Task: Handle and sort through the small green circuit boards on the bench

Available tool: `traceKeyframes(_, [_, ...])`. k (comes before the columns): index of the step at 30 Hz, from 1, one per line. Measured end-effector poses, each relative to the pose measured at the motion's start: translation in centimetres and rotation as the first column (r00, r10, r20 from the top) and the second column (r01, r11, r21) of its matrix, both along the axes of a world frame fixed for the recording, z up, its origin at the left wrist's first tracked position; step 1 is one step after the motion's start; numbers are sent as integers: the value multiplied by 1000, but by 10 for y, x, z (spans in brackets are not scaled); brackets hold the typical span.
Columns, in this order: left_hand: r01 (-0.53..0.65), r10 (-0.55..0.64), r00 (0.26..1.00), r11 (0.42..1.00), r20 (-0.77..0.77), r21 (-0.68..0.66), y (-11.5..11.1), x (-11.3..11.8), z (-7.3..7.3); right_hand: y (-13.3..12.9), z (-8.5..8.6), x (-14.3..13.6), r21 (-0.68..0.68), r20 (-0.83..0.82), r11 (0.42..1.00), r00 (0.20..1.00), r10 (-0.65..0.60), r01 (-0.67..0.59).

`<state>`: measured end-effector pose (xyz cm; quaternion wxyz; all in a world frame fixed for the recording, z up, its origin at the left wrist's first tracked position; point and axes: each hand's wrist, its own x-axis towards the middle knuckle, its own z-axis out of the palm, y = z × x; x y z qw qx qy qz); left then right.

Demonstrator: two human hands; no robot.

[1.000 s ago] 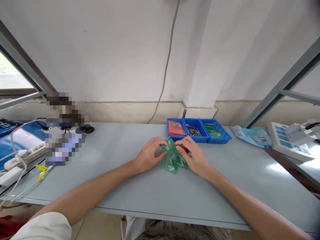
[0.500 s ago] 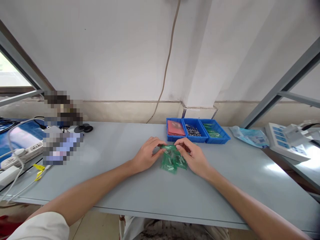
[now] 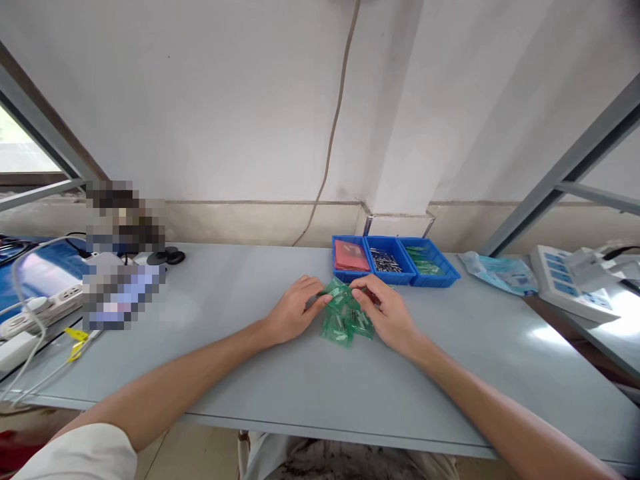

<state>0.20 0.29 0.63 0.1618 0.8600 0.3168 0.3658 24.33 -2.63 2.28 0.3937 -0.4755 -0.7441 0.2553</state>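
Note:
A small pile of green transparent packets lies on the grey table in front of me. My left hand and my right hand both pinch one green packet held just above the pile, left fingers on its left edge, right fingers on its right edge. Small dark parts show inside the packets.
Three joined blue bins stand behind the pile with a red pad, metal pins and green packets. A light blue bag and a white device lie to the right. A power strip, cables and blurred items sit at the left.
The packet between my fingers tilted flat half a second ago and is now raised again. Both hands stay over the pile.

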Motion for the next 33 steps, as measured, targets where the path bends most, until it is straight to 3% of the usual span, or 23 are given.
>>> traceKeyframes(12, [45,-45,986,999,164,-1,-7,-2,3,4,-1,-2,-153,-264,988,965,-8,-33])
traceKeyframes(21, [98,-122,982,982,143,163,-6,-2,3,6,5,1,-183,-348,983,937,-39,-27])
traceKeyframes(33, [-45,45,981,999,188,-5,-4,0,-3,4,1,-1,-168,-333,983,943,20,-80])
